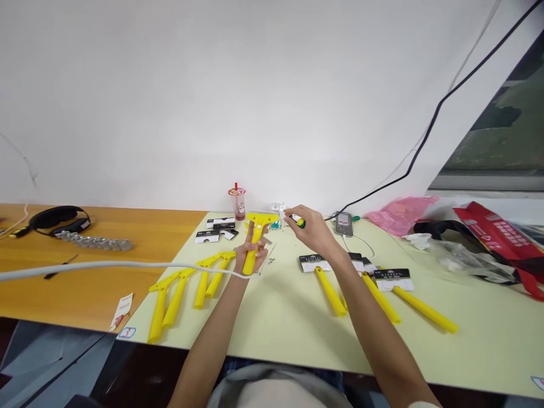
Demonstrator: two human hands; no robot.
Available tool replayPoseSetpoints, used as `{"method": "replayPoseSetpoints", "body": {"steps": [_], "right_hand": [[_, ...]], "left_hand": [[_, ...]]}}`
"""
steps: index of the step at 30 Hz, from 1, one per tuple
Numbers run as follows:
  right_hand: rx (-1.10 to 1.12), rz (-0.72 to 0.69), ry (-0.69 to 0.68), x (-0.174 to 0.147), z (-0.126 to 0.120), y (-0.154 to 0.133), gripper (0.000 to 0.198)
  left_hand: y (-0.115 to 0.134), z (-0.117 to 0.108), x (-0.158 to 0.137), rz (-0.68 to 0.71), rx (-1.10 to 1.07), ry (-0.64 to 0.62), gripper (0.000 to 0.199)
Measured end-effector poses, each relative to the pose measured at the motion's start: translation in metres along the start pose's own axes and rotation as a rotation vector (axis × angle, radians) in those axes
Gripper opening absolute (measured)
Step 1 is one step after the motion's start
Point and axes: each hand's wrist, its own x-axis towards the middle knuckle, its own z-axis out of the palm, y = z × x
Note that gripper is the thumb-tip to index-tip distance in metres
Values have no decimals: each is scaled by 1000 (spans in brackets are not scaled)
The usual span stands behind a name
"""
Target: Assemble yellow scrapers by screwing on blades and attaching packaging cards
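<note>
My left hand (247,256) is wrapped round the handle of a yellow scraper (260,225), held up with its wide head at the top. Close to the right end of that head is my right hand (313,228), its fingers closed on what looks like a screwdriver (301,222) with a yellow-green and black handle; most of it is hidden by the hand. Several yellow scrapers (172,297) lie to the left without cards. On the right, yellow scrapers (329,292) lie with black-and-white header cards (394,279). Small metal bits (271,260) are scattered beyond my left hand.
A lidded drink cup (238,204) stands by the wall, near loose cards (216,232). A phone (344,224) lies on a cable at the back right. Pink plastic (402,215) and a red bag (505,232) are further right. A pale cable (127,264) crosses the left foreground.
</note>
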Motion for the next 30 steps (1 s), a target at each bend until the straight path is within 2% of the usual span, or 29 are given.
{"method": "replayPoseSetpoints", "body": {"steps": [3,6,11,16,24,30], "right_hand": [[-34,16,-38,-6,23,12,26],[-25,32,-50,-8,35,19,33],[-60,42,-143,8,19,15,44],[-26,74,-264,28,0,3,29],[75,86,-414,43,13,28,17],[37,53,-393,38,14,38,19]], "left_hand": [[-3,-9,2,10,-39,-10,100],[-6,-11,2,-9,-23,-9,101],[-10,-11,0,-41,15,-1,106],[-9,-14,-1,-65,2,11,111],[-17,-30,1,-133,9,112,109],[-24,-26,1,-170,19,106,111]]}}
